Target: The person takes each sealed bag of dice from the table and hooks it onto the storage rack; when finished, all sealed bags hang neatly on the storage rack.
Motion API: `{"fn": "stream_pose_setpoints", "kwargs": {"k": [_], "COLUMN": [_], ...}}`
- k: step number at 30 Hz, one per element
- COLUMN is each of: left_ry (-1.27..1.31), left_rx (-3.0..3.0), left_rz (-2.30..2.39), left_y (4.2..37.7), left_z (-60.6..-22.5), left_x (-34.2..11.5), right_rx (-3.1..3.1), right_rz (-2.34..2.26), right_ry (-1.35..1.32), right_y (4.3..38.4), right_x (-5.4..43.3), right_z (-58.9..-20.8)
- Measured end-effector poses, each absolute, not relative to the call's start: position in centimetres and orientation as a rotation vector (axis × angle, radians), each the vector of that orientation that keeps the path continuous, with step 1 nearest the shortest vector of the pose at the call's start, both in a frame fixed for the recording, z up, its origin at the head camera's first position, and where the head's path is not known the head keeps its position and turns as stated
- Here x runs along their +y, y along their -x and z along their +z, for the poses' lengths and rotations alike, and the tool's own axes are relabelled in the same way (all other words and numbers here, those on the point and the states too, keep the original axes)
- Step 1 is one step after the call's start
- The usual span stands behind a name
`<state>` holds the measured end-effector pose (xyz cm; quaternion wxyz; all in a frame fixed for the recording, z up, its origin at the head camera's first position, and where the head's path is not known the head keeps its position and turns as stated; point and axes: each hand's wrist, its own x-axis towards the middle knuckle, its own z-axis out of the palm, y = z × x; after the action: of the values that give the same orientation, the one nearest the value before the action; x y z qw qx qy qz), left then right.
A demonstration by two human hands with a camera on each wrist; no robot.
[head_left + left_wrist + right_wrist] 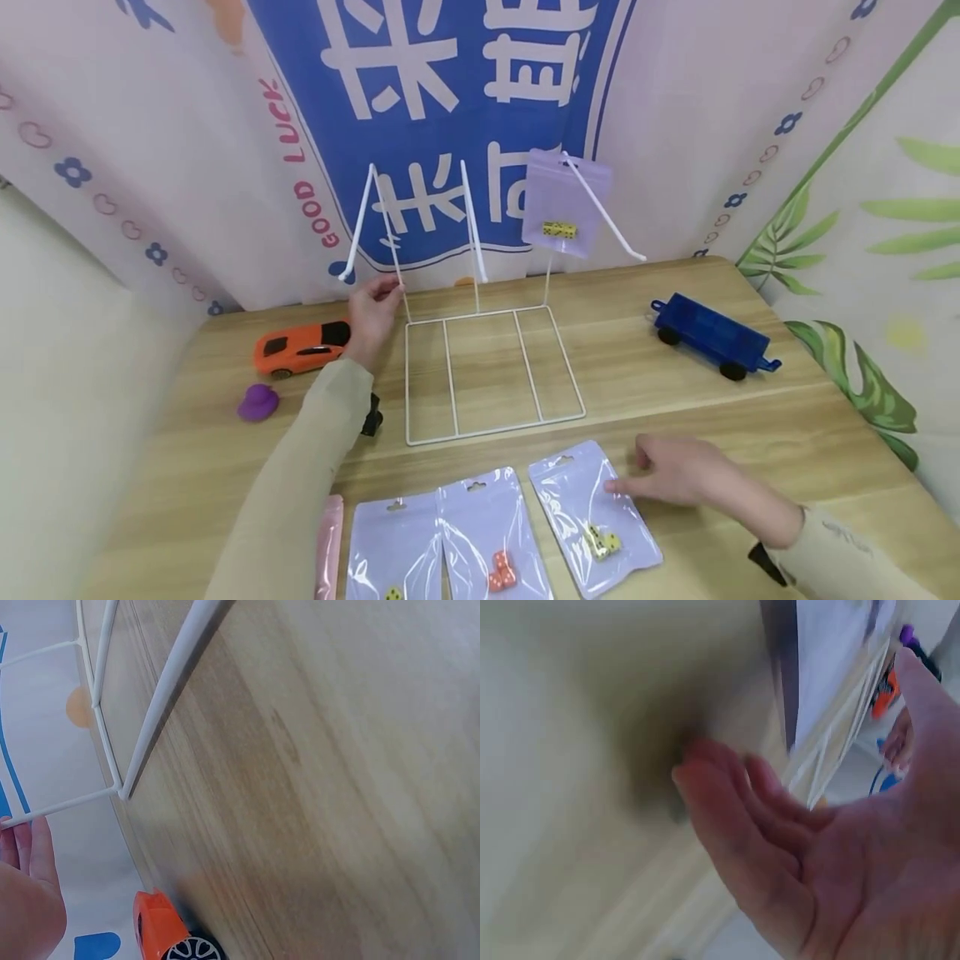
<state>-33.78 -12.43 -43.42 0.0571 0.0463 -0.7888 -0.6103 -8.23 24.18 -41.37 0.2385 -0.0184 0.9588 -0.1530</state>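
A white wire display rack [407,383] with three prongs stands on the table. My left hand [372,317] holds its left upright near the base, fingertips at the wire in the left wrist view. On the right prong hangs a lilac zip bag [566,187] with yellow dice [558,230]. My right hand [678,471] is beside another lilac zip bag [566,492], its thumb over that bag's right edge and its other fingers loosely bent. Yellow dice [600,543] show inside this bag. In the right wrist view, nothing lies in the right palm [855,877].
Left of that bag lie a lilac bag [476,508] with orange dice, another lilac bag [397,542] and a pink one [328,550]. An orange toy car [300,348] and purple toy hat [258,402] sit left, a blue toy trailer [708,333] right. Printed cloth hangs behind.
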Motion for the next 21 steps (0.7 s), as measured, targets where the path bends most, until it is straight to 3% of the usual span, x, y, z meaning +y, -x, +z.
{"fn": "stream_pose_setpoints", "kwargs": {"k": [5,11,21], "left_ry": [-0.161,-0.189,-0.188], "left_rx": [-2.424,-2.425,-2.452], "left_rz": [-1.845,-1.875,-1.833], "left_y": [34.0,34.0,34.1], "left_z": [-43.3,-43.4,-43.3], "left_x": [-12.7,-12.9,-12.6], "right_rx": [2.665,2.765,2.562], "right_rz": [-0.455,-0.467,-1.077], "right_ry": [-0.046,-0.046,0.012], "right_y": [5.4,4.4,4.2], "right_x": [22.2,21.2,23.9], "right_z": [-42.7,-43.5,-44.2]}}
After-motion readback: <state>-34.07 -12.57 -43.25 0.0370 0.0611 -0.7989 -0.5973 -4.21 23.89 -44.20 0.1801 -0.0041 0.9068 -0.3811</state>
